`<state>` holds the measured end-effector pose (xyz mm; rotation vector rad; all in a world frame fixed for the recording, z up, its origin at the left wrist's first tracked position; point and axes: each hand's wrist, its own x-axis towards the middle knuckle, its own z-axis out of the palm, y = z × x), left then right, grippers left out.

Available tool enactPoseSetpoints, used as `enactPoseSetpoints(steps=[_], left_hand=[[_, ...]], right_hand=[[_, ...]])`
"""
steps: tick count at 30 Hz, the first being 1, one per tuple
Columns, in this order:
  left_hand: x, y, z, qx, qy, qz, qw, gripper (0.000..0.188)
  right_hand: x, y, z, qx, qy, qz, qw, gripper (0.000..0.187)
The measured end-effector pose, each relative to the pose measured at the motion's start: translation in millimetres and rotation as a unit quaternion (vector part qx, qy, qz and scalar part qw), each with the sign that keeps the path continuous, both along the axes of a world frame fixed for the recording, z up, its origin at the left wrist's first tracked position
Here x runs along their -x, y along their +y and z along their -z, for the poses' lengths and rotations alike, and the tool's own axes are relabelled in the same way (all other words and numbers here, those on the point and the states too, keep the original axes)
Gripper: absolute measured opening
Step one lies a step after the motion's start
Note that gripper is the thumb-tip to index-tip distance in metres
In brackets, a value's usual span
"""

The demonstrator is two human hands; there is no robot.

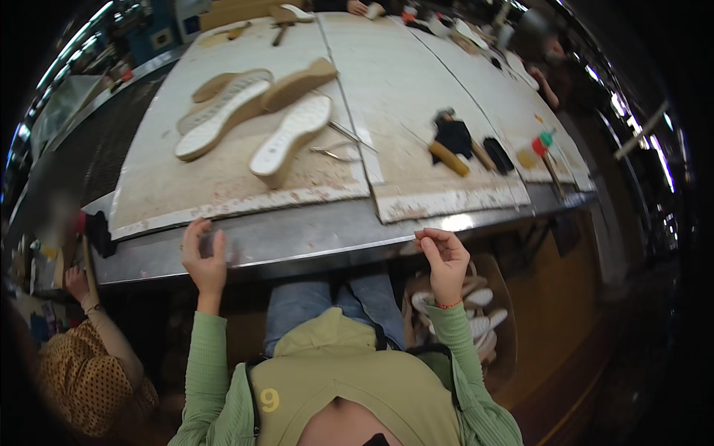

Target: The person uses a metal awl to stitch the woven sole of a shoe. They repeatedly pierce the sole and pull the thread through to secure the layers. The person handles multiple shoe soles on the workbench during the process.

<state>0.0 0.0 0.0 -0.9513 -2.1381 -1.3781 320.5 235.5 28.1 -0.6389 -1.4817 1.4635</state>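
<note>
My left hand (204, 259) is raised at the metal front edge of the table, its thumb and fingers apart and nothing in it. Farther right, my right hand (446, 264) is also up by the edge; its fingers curl with the tips close to the thumb, and anything between them is too small to see. Neither hand touches the shoe soles. Beyond them on the board, one thick sole with a white face (294, 134) lies nearest me. Behind it are another white-faced sole (223, 119) and a tan wedge sole (300, 84). A small metal hand tool (336, 153) lies beside the nearest sole.
A black cloth (451, 137), a yellow-brown cylinder (449, 159), a black brush (497, 154) and a bottle (537, 149) lie right. A hammer (280, 30) is at the back. A bin of soles (506, 327) stands below right. Co-workers sit left, right and opposite.
</note>
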Motion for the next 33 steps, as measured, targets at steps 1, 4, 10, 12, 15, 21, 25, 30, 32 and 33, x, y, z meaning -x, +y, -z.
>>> enactPoseSetpoints(steps=[1, 4, 10, 12, 15, 21, 25, 30, 32, 33], left_hand=[[0, 4, 3, 0.003, 0.012, -0.002, 1.0, 0.024], [-3, 15, 8, 0.021, 0.044, -0.017, 0.999, 0.023], [9, 3, 21, 0.054, 0.041, -0.045, 0.997, 0.022], [8, 5, 24, 0.084, 0.051, -0.045, 0.994, 0.022], [9, -3, 14, 0.105, 0.045, -0.044, 0.993, 0.022], [15, -1, 18, 0.092, 0.083, -0.03, 0.992, 0.022], [8, -1, 19, 0.079, 0.066, -0.018, 0.995, 0.02], [7, -3, 18, 0.083, 0.05, -0.006, 0.995, 0.02], [5, -1, 18, 0.066, 0.035, 0.005, 0.997, 0.02], [4, -2, 20, 0.069, 0.056, 0.007, 0.996, 0.019]], right_hand=[[-17, -4, 10, 0.014, 0.013, 0.04, 0.999, 0.015], [-73, -21, 56, 0.056, 0.003, 0.119, 0.991, 0.015], [-95, -80, 153, -0.006, -0.296, -0.033, 0.955, 0.049], [-80, -99, 184, -0.085, -0.419, -0.084, 0.9, 0.066], [-55, -86, 160, -0.018, -0.488, -0.185, 0.853, 0.073], [-33, -51, 159, 0.025, -0.557, -0.23, 0.798, 0.069], [-13, -28, 177, 0.037, -0.585, -0.201, 0.785, 0.071], [20, -24, 189, 0.058, -0.588, -0.143, 0.794, 0.078], [17, -20, 204, 0.062, -0.569, -0.138, 0.809, 0.078], [10, -20, 192, 0.072, -0.57, -0.143, 0.806, 0.09]])
